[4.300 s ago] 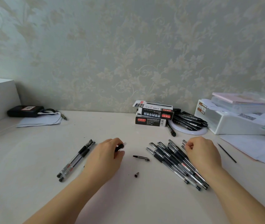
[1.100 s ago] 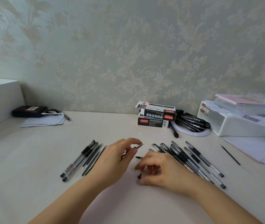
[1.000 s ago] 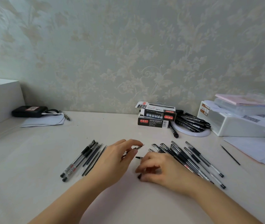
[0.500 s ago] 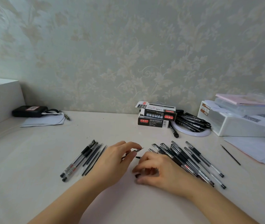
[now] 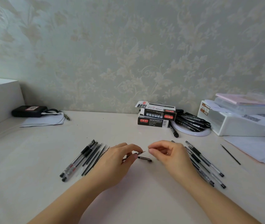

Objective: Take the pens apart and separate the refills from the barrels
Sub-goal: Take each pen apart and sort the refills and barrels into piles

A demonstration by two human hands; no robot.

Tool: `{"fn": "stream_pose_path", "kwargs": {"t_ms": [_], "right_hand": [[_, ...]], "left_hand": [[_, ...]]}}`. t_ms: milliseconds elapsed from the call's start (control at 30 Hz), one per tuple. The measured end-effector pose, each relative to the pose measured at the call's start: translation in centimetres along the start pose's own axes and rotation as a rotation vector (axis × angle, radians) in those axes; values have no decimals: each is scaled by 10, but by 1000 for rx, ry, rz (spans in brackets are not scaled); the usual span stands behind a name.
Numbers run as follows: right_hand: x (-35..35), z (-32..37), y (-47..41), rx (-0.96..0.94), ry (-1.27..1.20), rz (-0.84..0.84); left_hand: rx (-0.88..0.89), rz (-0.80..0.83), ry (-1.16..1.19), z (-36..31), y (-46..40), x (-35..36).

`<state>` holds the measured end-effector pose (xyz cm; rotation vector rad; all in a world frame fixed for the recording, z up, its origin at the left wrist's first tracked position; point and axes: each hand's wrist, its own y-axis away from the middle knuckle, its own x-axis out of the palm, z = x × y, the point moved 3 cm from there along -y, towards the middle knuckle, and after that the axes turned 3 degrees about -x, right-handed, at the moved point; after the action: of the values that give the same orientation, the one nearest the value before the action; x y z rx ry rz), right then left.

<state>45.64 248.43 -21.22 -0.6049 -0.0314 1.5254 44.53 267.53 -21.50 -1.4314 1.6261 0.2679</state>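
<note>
My left hand pinches a thin pen part between thumb and forefinger, its pointed end aimed right. My right hand hovers just to the right of it, thumb and forefinger pinched together; the small black tip piece that lay on the desk is gone and is hidden in that pinch. A black pen cap lies on the desk under the two hands. To the left lie two clear barrels with several thin refills beside them. Several whole pens lie in a row on the right.
A lone refill lies at the far right near loose papers. Two pen boxes, black markers on a white ring and a white box stand at the back. A black device sits at back left.
My right hand lifted from the desk, taking the small black piece with it, and now sits level with the left hand's pen part. The left hand has barely moved.
</note>
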Motion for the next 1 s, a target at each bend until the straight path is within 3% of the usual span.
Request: {"fn": "stream_pose_path", "kwargs": {"t_ms": [167,333,1000], "right_hand": [[11,1,3,12,-128,120],[12,0,2,-17,-147,120],[14,-1,5,-44,52,231]], "left_hand": [[19,16,-10,-2,0,0],[45,10,-13,-3,0,-1],[97,-42,-32,-2,-1,-2]]}}
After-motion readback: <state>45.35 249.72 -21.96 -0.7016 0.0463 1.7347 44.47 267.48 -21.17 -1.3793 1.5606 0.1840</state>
